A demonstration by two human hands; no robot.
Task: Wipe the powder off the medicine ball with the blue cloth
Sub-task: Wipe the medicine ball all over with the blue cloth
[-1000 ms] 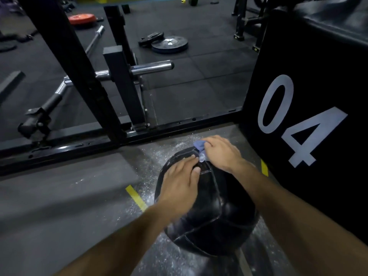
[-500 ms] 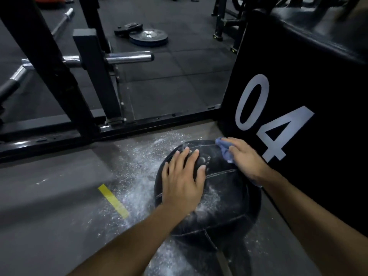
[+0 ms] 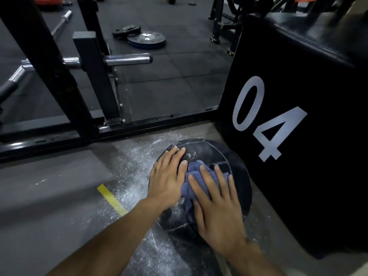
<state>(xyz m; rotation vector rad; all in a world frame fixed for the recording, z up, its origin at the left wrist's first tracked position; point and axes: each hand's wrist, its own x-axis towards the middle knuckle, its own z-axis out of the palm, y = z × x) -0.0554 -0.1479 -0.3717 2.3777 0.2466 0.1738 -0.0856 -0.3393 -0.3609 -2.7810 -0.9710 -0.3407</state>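
Note:
A black leather medicine ball (image 3: pixel 209 150) rests on the grey floor beside a black box. My left hand (image 3: pixel 167 180) lies flat on the ball's left top, fingers together, holding it steady. My right hand (image 3: pixel 217 204) presses the crumpled blue cloth (image 3: pixel 196 172) onto the ball's top with spread fingers. Part of the cloth sticks out between my two hands. Faint white smears show on the ball near my left wrist. White powder (image 3: pixel 135 176) is scattered on the floor around the ball.
A tall black box marked 04 (image 3: pixel 288 120) stands against the ball's right side. A black rack frame (image 3: pixel 83 96) with a chrome peg (image 3: pixel 127 59) runs across behind. Weight plates (image 3: pixel 146 39) lie on the far rubber floor. A yellow floor mark (image 3: pixel 111 199) sits left.
My right hand has swept the cloth from the ball's far right edge back toward me, onto the top middle. My left hand stays on the ball's left side.

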